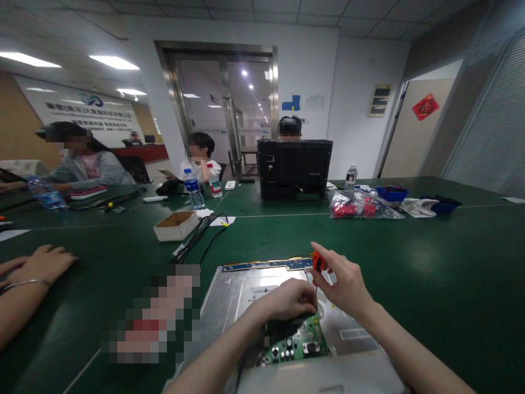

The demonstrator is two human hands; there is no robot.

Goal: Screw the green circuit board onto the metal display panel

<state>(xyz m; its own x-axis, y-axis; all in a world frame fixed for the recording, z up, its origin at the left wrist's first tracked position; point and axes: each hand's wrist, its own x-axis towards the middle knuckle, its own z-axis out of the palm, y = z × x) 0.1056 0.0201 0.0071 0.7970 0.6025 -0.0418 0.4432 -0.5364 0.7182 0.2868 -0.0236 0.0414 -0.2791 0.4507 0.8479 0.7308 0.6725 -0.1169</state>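
Looks like an office, given the lettered wall sign (92, 112) at upper left, glass doors (200, 93) at upper centre, green table (451, 268) below.

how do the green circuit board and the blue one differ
The green board is broad; the blue board is a long, thin strip. The green board lies nearer the camera; the blue board runs along the metal panel's far edge. Raised parts show on the green board; on the blue board none stand out. Both are bare circuit boards.

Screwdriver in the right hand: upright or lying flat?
Roughly upright: orange handle on top, shaft running down toward the green board.
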